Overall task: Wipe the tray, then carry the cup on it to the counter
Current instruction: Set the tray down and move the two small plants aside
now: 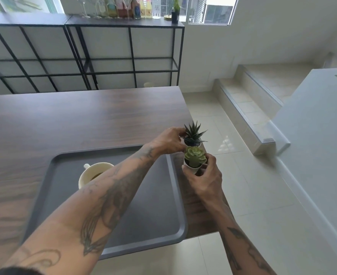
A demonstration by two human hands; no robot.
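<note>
A dark grey tray (155,211) lies on the brown wooden table (74,120), its near corner overhanging the table's edge. A cream cup (93,171) with dark liquid stands on the tray's left part, half hidden behind my left forearm. My left hand (167,141) reaches across the tray and grips a small pot with a spiky dark plant (193,133) at the table's right edge. My right hand (203,177) holds a white pot with a pale green succulent (195,157) just right of the tray. No cloth is in view.
A black metal shelf unit (124,56) with bottles and glasses on top stands behind the table. To the right lie a tiled floor (243,175), steps (253,100) and a pale counter (318,126).
</note>
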